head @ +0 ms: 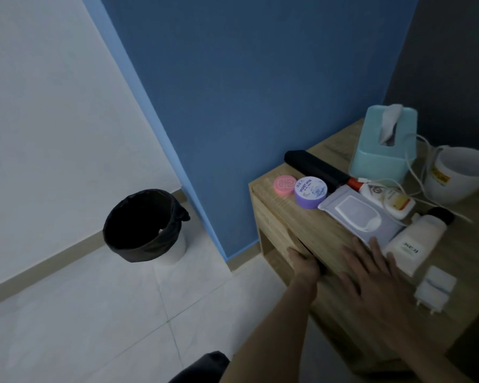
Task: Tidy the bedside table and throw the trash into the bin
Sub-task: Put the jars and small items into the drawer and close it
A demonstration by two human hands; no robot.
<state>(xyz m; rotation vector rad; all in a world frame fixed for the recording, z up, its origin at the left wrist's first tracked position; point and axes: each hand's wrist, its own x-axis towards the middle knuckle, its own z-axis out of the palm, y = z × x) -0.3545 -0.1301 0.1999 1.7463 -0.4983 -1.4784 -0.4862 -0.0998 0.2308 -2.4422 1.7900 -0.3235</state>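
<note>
The wooden bedside table stands against the blue wall at the right. My right hand lies flat on its top near the front edge, fingers spread, fingertips touching a grey wet-wipes pack. My left hand is curled against the table's front edge, just below the top; its fingers are hidden. No loose trash shows on the table. A white bin with a black liner stands on the floor to the left, by the wall corner.
On the table are a pink tin, a purple jar, a black case, a red-capped tube, a white bottle, a teal tissue box, a white cup and a white charger with its cable.
</note>
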